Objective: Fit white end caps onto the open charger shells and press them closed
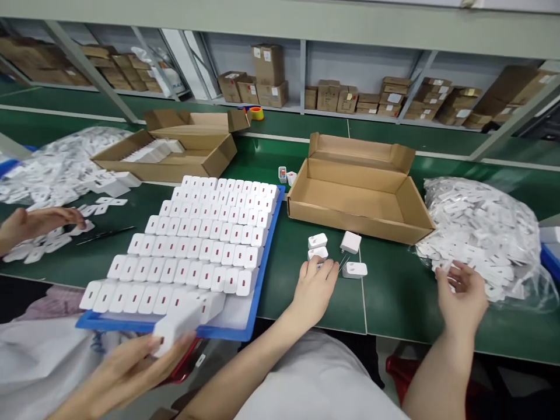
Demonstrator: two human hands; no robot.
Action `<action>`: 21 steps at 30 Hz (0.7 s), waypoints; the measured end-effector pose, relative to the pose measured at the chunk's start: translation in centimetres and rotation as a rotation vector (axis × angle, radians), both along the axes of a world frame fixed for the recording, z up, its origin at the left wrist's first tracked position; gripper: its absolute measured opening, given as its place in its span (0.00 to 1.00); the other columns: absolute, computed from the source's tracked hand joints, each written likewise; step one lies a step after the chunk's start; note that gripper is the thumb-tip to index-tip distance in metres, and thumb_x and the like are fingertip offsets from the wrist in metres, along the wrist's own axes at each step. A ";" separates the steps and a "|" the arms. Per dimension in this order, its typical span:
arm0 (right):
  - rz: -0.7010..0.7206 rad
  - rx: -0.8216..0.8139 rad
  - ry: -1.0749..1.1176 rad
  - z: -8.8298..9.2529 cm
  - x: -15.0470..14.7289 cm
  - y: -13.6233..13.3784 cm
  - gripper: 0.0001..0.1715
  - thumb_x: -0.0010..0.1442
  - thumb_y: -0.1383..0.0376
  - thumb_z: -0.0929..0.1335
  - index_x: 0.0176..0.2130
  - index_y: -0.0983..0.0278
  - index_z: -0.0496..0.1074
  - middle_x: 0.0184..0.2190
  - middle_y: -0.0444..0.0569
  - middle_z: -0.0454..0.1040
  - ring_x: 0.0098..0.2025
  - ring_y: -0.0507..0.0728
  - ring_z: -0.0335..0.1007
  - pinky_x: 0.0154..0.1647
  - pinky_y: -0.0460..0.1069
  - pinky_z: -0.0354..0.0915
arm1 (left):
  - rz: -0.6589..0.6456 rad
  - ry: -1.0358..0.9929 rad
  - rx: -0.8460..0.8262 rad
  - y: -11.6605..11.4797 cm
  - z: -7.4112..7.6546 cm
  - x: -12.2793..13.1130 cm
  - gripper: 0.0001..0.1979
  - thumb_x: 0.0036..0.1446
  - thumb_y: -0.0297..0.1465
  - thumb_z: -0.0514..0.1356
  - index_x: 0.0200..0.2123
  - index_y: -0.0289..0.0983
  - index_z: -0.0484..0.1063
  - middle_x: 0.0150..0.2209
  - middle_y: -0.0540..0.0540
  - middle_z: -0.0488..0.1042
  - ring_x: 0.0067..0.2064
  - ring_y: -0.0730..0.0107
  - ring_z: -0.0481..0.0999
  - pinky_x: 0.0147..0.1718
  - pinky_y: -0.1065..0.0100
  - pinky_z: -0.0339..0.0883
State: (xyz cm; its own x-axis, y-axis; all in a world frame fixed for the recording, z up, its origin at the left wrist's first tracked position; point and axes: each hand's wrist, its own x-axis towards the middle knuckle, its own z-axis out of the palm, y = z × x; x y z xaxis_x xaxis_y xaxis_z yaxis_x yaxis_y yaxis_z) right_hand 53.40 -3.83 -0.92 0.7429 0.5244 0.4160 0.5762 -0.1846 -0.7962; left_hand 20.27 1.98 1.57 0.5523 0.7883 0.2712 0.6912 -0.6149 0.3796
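Note:
My left hand reaches palm down over the table, fingers curled round a white charger that they mostly hide. Beyond the fingertips lie two more white chargers, and a charger with two prongs rests to the right beside a white charger block. Thin metal tips, perhaps tweezers, show between them. At the edge of a clear plastic bag full of flat white plastic pieces, my right hand is closed, thumb and fingers pinching a small white plastic piece.
An open cardboard box stands ahead. To my left, a blue tray carries rows of white chargers. A co-worker's hand holds chargers over its near edge; their other hand is near loose white pieces. Another box stands behind.

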 end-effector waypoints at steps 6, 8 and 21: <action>0.268 0.087 0.229 2.6 -5.9 1.1 0.38 0.54 0.48 0.76 0.58 0.62 0.73 0.40 0.54 0.78 0.34 0.57 0.75 0.32 0.53 0.73 | 0.082 -0.217 -0.158 -0.3 -0.5 -0.1 0.14 0.63 0.19 0.53 0.46 0.35 0.75 0.46 0.35 0.73 0.48 0.51 0.74 0.45 0.50 0.72; 0.397 0.093 0.325 3.8 -8.0 1.0 0.31 0.55 0.52 0.76 0.55 0.60 0.75 0.42 0.55 0.80 0.32 0.55 0.74 0.28 0.50 0.72 | 0.083 -0.341 -0.219 -0.6 0.0 -0.8 0.09 0.63 0.22 0.57 0.43 0.36 0.75 0.46 0.37 0.72 0.47 0.53 0.74 0.45 0.53 0.73; 1.164 0.126 0.774 9.0 -17.7 0.4 0.09 0.64 0.63 0.72 0.45 0.58 0.72 0.50 0.54 0.79 0.26 0.51 0.73 0.15 0.43 0.69 | 0.080 -1.530 -1.241 -3.0 5.0 -4.5 0.15 0.55 0.38 0.72 0.42 0.37 0.79 0.40 0.45 0.78 0.38 0.71 0.77 0.36 0.72 0.72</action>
